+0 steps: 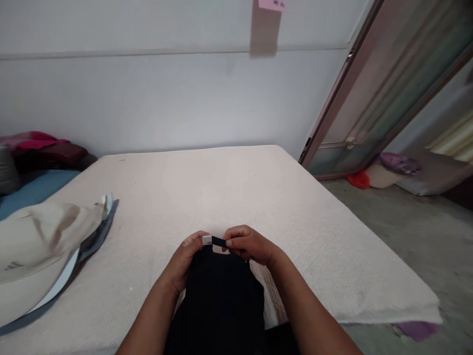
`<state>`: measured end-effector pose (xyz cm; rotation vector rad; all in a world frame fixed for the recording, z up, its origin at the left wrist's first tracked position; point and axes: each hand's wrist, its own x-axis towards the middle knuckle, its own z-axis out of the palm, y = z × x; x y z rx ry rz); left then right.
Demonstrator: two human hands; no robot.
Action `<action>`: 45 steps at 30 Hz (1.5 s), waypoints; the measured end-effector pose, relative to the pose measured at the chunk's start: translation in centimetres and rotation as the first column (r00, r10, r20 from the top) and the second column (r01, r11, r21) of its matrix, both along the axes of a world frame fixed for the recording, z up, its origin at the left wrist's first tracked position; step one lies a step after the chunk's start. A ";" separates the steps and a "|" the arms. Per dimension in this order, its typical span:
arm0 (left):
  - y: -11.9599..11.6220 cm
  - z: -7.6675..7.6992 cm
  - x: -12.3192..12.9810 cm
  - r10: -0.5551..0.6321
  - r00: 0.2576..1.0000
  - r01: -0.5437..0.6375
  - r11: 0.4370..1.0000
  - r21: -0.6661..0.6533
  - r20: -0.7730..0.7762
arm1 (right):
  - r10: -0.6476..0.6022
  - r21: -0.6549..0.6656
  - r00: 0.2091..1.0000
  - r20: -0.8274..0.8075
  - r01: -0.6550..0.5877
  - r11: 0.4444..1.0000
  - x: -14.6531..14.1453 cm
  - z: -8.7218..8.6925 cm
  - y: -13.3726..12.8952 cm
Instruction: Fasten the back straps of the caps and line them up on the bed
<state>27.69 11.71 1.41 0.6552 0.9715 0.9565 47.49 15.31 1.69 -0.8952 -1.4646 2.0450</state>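
A black cap [225, 301] lies low in the middle, its back end with the strap turned away from me. My left hand [186, 256] grips the cap's edge beside a small silvery-white piece [207, 240] on the strap. My right hand [251, 244] is closed, pinching the dark strap [219, 241] between thumb and fingers. A gap shows under the strap. The lower part of the cap runs out of view between my forearms.
At the left, a beige cap [44, 236] rests over other caps in white and dark blue. A cream textured cover [207, 192] spreads over the bed-like surface. Dark red and pink items [48, 148] sit at the far left. A framed sliding door [343, 98] stands right.
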 end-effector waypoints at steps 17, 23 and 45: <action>-0.1 -0.8 -0.1 -0.053 0.997 0.053 0.999 -0.003 -0.058 | -0.034 -0.016 0.993 -0.112 0.033 0.999 -0.4 -0.4 -0.3; -0.2 -0.5 0.1 -0.077 0.993 0.077 0.997 -0.010 -0.086 | -0.035 0.004 0.999 -0.012 0.035 0.999 -0.6 -0.4 -0.3; -0.2 -0.2 0.0 -0.033 0.997 0.033 0.999 -0.009 0.067 | -0.101 -0.066 0.986 -0.135 0.093 0.994 0.6 -1.3 -0.4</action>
